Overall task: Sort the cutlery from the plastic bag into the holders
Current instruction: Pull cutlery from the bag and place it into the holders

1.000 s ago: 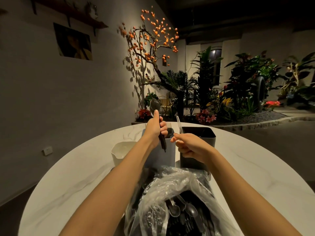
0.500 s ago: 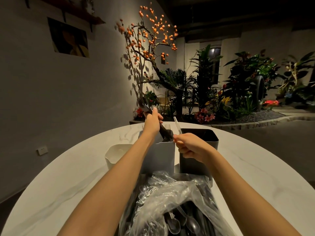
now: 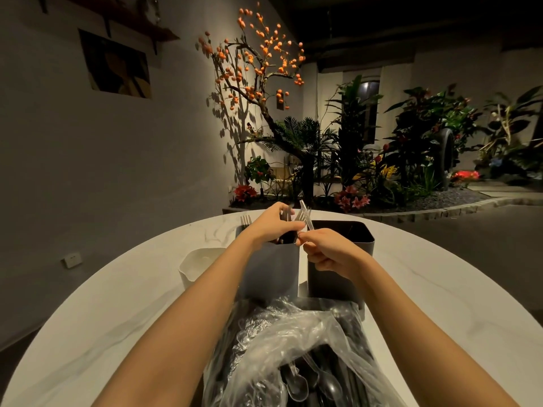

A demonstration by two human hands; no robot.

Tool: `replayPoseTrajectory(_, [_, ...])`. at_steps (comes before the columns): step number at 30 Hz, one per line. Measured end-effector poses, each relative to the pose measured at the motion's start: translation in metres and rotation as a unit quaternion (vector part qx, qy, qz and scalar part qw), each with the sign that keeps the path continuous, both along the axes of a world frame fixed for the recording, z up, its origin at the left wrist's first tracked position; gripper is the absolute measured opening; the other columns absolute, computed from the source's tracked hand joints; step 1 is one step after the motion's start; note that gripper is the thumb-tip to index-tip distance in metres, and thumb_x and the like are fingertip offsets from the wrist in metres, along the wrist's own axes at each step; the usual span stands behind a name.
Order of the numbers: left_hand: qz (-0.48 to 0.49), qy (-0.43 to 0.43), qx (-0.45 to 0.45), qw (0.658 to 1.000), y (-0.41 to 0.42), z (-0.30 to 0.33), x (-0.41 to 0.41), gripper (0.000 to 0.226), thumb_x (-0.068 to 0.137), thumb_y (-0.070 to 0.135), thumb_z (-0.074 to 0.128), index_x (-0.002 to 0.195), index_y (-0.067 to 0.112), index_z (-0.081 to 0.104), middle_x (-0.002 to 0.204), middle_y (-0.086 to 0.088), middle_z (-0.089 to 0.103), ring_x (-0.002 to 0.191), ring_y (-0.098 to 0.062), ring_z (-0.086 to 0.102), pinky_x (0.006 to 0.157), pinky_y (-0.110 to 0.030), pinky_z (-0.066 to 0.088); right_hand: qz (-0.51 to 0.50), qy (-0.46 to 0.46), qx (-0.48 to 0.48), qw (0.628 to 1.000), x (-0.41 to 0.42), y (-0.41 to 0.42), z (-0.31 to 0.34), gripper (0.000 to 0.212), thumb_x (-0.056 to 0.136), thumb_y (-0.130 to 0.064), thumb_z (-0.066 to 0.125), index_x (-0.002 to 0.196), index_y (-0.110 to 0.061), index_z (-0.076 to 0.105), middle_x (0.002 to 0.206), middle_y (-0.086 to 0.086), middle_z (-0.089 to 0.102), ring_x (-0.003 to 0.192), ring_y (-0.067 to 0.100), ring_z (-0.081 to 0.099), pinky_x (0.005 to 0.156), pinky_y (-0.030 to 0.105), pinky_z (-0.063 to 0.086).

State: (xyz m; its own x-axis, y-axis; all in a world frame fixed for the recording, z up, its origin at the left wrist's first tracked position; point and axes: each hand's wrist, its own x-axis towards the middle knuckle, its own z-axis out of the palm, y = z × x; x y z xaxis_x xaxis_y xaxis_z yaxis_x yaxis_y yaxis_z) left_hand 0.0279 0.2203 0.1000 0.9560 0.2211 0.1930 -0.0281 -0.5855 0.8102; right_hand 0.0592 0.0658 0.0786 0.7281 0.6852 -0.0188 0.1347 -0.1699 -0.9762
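left hand [image 3: 271, 223]: fingers lowering dark utensil into grey holder [image 3: 271, 274]
right hand [image 3: 329, 254]: fingers pinching clear knife [image 3: 306, 215], axis near-upright, dark holder [image 3: 342, 259] lying just right

We see both arms reaching out over a round white marble table [image 3: 123, 292]. Near its far edge stand three holders: a white holder [image 3: 195, 265] to the left, a grey holder [image 3: 273, 274] in the middle and a dark holder [image 3: 342, 254] to the right, the last two just beside each other. The left hand [image 3: 270, 224] sits over the grey holder's mouth, fingers curled round cutlery handles there; a fork [image 3: 245, 221] rises at its far left corner. The right hand [image 3: 326, 252] pinches a clear plastic utensil [image 3: 305, 214] that points up between the two holders. At the near edge lies a crumpled plastic bag [image 3: 293, 356] full of dark and clear cutlery.
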Motion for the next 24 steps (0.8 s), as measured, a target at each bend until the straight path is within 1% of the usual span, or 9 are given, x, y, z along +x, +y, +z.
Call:
replayPoseTrajectory(2, [-0.006,-0.006,0.004,1.000,0.001,0.003,-0.002,0.039,0.088,0.033,0.068,0.120,0.021,0.050,0.112,-0.002,0.060,0.103,-0.016,0.057,0.090,-0.033,0.047,-0.002,-0.001,0.000,1.000,-0.001,-0.001,0.001,0.025,0.100,-0.026,0.046,0.087,-0.010,0.060,0.054,-0.003,0.035,0.045,0.007,0.026,0.041,0.016,0.020])
replayPoseTrajectory(4, [-0.013,-0.015,-0.001,1.000,0.000,0.006,-0.005,0.033,0.091,0.037,0.063,0.119,0.020,0.055,0.109,-0.005,0.065,0.103,-0.017,0.061,0.096,-0.036,0.048,-0.002,-0.003,0.003,1.000,-0.003,-0.003,0.002,0.024,0.100,-0.025,0.047,0.087,-0.010,0.059,0.055,-0.002,0.035,0.047,0.007,0.025,0.041,0.016,0.020])
replayPoseTrajectory(8, [-0.002,-0.031,-0.022,0.999,-0.007,0.013,-0.012,0.039,0.099,0.049,0.040,0.110,0.016,0.060,0.097,0.000,0.067,0.094,-0.012,0.062,0.098,-0.037,0.047,-0.008,-0.012,0.003,1.000,-0.010,-0.005,0.005,0.023,0.100,-0.024,0.047,0.084,-0.011,0.057,0.056,-0.002,0.035,0.047,0.007,0.026,0.041,0.016,0.020])
replayPoseTrajectory(9, [0.003,-0.044,-0.030,0.999,-0.007,0.014,-0.013,0.040,0.101,0.047,0.037,0.107,0.016,0.060,0.096,0.001,0.066,0.091,-0.011,0.061,0.095,-0.033,0.048,-0.010,-0.016,0.000,1.000,-0.011,-0.004,0.006,0.023,0.100,-0.024,0.047,0.083,-0.011,0.056,0.056,-0.002,0.036,0.047,0.007,0.026,0.042,0.016,0.020])
replayPoseTrajectory(11, [0.006,-0.078,-0.048,0.996,-0.009,0.016,-0.017,0.039,0.103,0.041,0.035,0.104,0.012,0.060,0.095,0.001,0.064,0.086,-0.007,0.060,0.077,-0.014,0.049,-0.011,-0.024,-0.009,1.000,-0.014,-0.003,0.007,0.023,0.100,-0.022,0.047,0.080,-0.012,0.053,0.056,-0.002,0.036,0.047,0.007,0.025,0.042,0.017,0.020])
replayPoseTrajectory(12, [0.005,-0.094,-0.048,0.994,-0.011,0.018,-0.021,0.038,0.103,0.039,0.035,0.104,0.011,0.060,0.093,0.001,0.063,0.083,-0.005,0.059,0.067,-0.006,0.046,-0.011,-0.027,-0.013,1.000,-0.016,-0.002,0.008,0.022,0.099,-0.022,0.048,0.080,-0.012,0.053,0.056,-0.001,0.036,0.047,0.008,0.025,0.042,0.017,0.019])
replayPoseTrajectory(14, [-0.004,-0.131,-0.037,0.991,-0.012,0.020,-0.029,0.036,0.102,0.037,0.039,0.102,0.010,0.062,0.088,0.003,0.063,0.080,-0.004,0.058,0.058,-0.003,0.043,-0.011,-0.033,-0.022,0.999,-0.020,-0.001,0.010,0.022,0.100,-0.022,0.047,0.082,-0.011,0.053,0.057,-0.001,0.036,0.048,0.008,0.025,0.041,0.017,0.019])
replayPoseTrajectory(18, [-0.026,-0.193,-0.060,0.979,-0.009,0.024,-0.048,0.027,0.098,0.036,0.050,0.098,0.014,0.066,0.077,0.000,0.064,0.064,-0.004,0.054,0.053,-0.007,0.039,-0.005,-0.034,-0.040,0.999,-0.030,0.002,0.012,0.024,0.102,-0.023,0.044,0.086,-0.011,0.056,0.058,-0.001,0.034,0.048,0.008,0.024,0.039,0.016,0.019])
replayPoseTrajectory(24, [-0.017,-0.172,-0.032,0.984,0.001,0.017,-0.073,0.013,0.091,0.028,0.065,0.087,0.015,0.067,0.067,0.003,0.060,0.053,0.002,0.051,0.053,-0.012,0.042,0.011,-0.046,-0.051,0.998,-0.049,0.011,0.020,0.025,0.100,-0.023,0.049,0.076,-0.014,0.051,0.053,-0.003,0.035,0.046,0.008,0.024,0.038,0.016,0.021])
